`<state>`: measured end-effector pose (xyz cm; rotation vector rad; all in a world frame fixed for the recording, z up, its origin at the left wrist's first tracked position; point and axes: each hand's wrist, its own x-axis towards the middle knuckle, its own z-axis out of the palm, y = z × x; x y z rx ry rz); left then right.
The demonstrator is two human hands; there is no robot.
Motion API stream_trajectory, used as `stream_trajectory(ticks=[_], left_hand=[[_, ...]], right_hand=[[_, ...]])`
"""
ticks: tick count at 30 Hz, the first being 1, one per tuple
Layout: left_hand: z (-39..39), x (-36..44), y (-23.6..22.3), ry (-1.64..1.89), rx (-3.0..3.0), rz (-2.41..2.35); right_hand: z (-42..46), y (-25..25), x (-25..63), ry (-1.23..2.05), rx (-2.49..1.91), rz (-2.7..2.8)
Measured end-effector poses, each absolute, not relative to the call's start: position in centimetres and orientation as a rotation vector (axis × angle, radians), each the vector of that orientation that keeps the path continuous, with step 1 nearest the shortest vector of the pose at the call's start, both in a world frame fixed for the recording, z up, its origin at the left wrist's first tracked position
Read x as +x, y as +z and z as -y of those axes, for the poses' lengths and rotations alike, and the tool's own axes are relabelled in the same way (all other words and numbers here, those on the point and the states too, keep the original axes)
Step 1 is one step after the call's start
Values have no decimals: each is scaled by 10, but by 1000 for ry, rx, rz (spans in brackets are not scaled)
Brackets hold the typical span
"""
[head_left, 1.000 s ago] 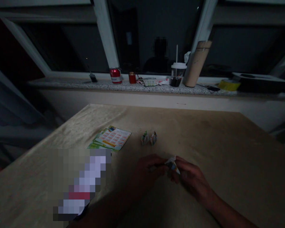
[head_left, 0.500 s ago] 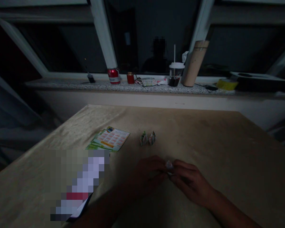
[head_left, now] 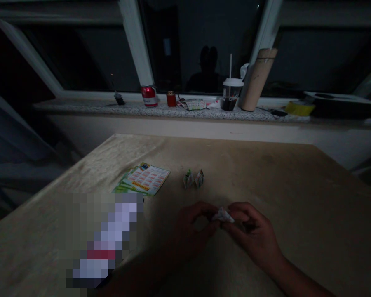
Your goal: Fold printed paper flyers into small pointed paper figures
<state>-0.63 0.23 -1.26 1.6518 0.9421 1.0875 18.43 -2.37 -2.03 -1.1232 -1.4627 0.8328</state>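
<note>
Between my two hands is a small piece of folded printed paper [head_left: 223, 215], whitish and pointed in shape. My left hand [head_left: 196, 225], in deep shadow, pinches its left side with thumb and fingers. On the other side my right hand [head_left: 253, 231] has its thumb at the lower edge and its fingers curled close to the paper. Just beyond the hands, two small folded paper pieces [head_left: 188, 179] with green and white print stand upright side by side. To the left lies a fanned stack of printed leaflets [head_left: 146, 178].
A blurred-out phone-like object [head_left: 111, 239] lies at the table's left front. Along the windowsill [head_left: 102, 109] stand a red can [head_left: 149, 97], a small red-orange container [head_left: 171, 99], crumpled wrappers [head_left: 194, 104], a lidded cup with straw [head_left: 231, 95], a tan cylinder [head_left: 259, 80] and yellow tape [head_left: 299, 109].
My right hand's fingers have lifted and spread a little, and more of the folded paper shows between the hands. The pieces on the table stay in place; the view has shifted slightly.
</note>
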Motion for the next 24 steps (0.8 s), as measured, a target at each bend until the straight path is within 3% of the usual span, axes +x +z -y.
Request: stream_trajectory(ticks=[7,24], left_hand=[[-6,-1,-21,1019,1316,-928],[-3,-3,-10,1002,1544,-932]], right_hand=[[25,-14,183,935,-1106,1500],[23,-26,186,1054,-1190,1499]])
